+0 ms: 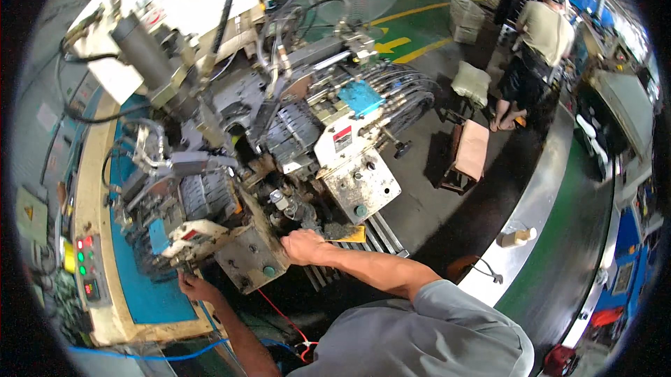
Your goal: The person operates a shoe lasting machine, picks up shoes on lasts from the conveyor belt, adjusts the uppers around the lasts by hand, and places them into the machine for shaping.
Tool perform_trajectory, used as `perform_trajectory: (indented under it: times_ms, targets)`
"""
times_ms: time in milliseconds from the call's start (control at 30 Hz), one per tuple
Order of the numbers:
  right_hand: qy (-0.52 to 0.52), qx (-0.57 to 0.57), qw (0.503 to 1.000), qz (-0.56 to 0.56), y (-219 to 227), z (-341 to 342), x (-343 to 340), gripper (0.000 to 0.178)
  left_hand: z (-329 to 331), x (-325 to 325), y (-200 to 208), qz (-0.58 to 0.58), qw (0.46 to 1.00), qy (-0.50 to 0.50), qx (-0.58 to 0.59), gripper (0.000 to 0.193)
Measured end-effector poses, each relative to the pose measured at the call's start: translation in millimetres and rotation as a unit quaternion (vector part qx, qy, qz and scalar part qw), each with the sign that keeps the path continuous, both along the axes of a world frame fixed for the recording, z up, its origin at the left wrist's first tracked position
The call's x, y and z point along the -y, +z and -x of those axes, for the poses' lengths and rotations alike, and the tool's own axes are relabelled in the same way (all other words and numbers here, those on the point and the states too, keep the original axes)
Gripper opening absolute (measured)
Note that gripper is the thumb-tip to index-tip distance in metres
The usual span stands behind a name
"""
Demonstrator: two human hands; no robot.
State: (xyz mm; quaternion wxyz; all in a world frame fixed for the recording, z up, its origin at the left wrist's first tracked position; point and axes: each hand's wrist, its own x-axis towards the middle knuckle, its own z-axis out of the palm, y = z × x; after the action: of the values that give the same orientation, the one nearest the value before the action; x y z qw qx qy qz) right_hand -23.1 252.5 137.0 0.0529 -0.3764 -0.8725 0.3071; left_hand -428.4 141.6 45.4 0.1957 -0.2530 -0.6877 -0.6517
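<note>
My left hand (197, 288) is closed at the lower left of a large machine, beside its cream-coloured side plate (199, 235). What the fingers hold there is too small to make out. My right hand (305, 246) curls over the edge of a stained metal control box (250, 258) with a green button. Just beyond that hand lies a dark, bristly brush (339, 232) beside a yellow piece (355, 235). Farther right, a second stained metal box (362, 185) also bears a green button.
A blue hose (164, 357) and a red cord (279, 313) run near my arms. A button panel (89, 265) stands at left. On the right are a pink-topped stool (470, 148) and a long metal-edged bench (521, 220). A person (545, 34) works farther back.
</note>
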Motion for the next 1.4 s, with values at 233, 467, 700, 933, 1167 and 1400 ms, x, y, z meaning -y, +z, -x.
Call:
perform_trajectory:
  times_ms: [233, 467, 700, 933, 1167, 1400]
  targets:
    - [-0.028, 0.112, 0.993, 0.034, 12.4, 8.1, -1.1, 0.039, -38.0, -8.8, 21.6, 0.042, 0.998, -0.036, 0.043, 0.036]
    - [-0.019, 0.023, 0.999, -0.028, -16.7, 13.5, -6.9, 0.031, -49.1, -7.1, 33.8, -0.004, 0.999, 0.037, 0.014, 0.027]
    - [-0.076, -0.103, 0.984, 0.123, -54.2, 1.1, -41.9, 0.045, -57.7, -4.7, 57.2, 0.016, 0.995, 0.095, 0.008, 0.027]
    - [-0.109, 0.031, 0.985, 0.133, -47.3, 3.1, -47.7, 0.044, -67.1, -5.6, 60.8, -0.021, 0.993, 0.100, 0.057, 0.032]
    - [0.033, -0.028, 0.995, 0.087, -86.1, -28.4, -99.3, 0.029, -68.5, 0.7, 67.2, -0.017, 0.993, 0.062, 0.104, 0.036]
    - [0.161, 0.000, 0.981, -0.110, -73.3, -17.2, -80.5, 0.027, -71.7, 7.4, 68.7, -0.012, 0.992, 0.044, 0.118, 0.036]
